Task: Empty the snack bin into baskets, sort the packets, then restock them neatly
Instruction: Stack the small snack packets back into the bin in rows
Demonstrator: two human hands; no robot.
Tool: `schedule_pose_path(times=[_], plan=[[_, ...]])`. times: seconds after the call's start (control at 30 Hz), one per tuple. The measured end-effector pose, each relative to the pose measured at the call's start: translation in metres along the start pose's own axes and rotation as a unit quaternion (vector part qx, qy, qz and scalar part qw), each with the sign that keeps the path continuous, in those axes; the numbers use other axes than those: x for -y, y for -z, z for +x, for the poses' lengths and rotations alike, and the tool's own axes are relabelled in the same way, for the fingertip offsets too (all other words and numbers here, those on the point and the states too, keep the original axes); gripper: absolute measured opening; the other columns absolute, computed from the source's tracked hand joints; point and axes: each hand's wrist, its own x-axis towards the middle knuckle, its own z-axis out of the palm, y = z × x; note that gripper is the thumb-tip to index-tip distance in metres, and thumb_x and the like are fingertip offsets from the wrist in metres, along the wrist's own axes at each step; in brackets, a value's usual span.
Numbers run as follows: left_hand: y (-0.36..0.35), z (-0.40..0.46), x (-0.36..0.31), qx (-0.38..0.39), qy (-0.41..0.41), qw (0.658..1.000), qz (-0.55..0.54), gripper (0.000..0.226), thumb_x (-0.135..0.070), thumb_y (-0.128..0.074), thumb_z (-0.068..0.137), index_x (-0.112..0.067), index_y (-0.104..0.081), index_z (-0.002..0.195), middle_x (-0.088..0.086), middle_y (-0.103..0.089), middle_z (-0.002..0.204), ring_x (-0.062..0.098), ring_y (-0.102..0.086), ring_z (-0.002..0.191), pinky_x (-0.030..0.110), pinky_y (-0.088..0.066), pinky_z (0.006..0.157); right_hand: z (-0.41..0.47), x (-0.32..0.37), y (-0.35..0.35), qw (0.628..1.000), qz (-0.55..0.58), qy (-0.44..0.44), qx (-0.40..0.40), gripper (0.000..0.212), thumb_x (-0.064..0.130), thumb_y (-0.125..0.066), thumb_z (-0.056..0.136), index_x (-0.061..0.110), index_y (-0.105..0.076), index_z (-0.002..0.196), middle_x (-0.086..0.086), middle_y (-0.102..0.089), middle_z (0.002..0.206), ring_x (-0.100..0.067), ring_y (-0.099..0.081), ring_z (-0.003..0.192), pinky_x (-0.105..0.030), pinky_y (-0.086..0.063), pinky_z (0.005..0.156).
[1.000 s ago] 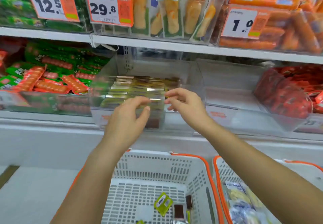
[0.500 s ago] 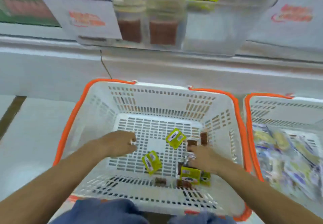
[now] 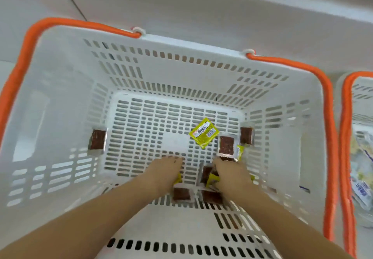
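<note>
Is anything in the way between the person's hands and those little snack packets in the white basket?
Nothing visible blocks them. The left hand and right hand are already down on the floor of the white basket, right among the brown packets and yellow packets. The basket is open on top.

Both bare forearms reached forward and downward from the lower edge of the view, converging toward the middle. The left hand (image 3: 164, 171) lay palm down with its back to the camera, fingers extended forward and close together, their tips blurred. The right hand (image 3: 232, 173) sat just beside it, apart by a narrow gap, also back-up; its fingers bent downward at the knuckles, and whether they pinched anything could not be told. The left forearm ran in from the lower left corner, the right from the lower right. Both wrists were roughly straight.
</note>
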Motion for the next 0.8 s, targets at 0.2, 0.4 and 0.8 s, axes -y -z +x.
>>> schedule_pose_path(times=[0.2,0.4,0.8], plan=[[0.033,0.001,0.04,-0.03,0.036,0.979,-0.197,0.009,-0.015,-0.059,0.09,-0.017,-0.054,0.097,-0.004,-0.049,0.083,0.019,-0.051,0.08,0.026,-0.035,0.058,0.017,-0.003,0.023,0.844,0.531,-0.073,-0.017,0.038,0.032,-0.073,0.082,0.026,-0.052,0.113,0.006,-0.058,0.109,-0.014,-0.059,0.094,-0.026,-0.047,0.071],[0.072,-0.019,0.032,-0.229,0.013,0.802,-0.551,0.019,-0.013,-0.064,0.081,-0.028,-0.053,0.079,-0.003,-0.07,0.095,0.021,-0.063,0.077,0.041,-0.05,0.072,0.02,0.015,0.038,0.622,0.78,-0.068,-0.005,0.032,0.019,-0.07,0.085,0.026,-0.059,0.114,-0.003,-0.062,0.123,-0.022,-0.066,0.103,-0.039,-0.055,0.084],[0.072,-0.01,0.011,-0.161,0.08,0.699,-0.692,0.043,-0.015,-0.073,0.082,-0.024,-0.05,0.117,-0.002,-0.068,0.106,0.01,-0.067,0.089,0.007,-0.048,0.062,0.011,0.022,0.047,0.516,0.854,0.034,0.047,0.049,0.008,-0.059,0.08,0.024,-0.055,0.126,-0.016,-0.064,0.12,-0.039,-0.063,0.108,-0.053,-0.047,0.098]])
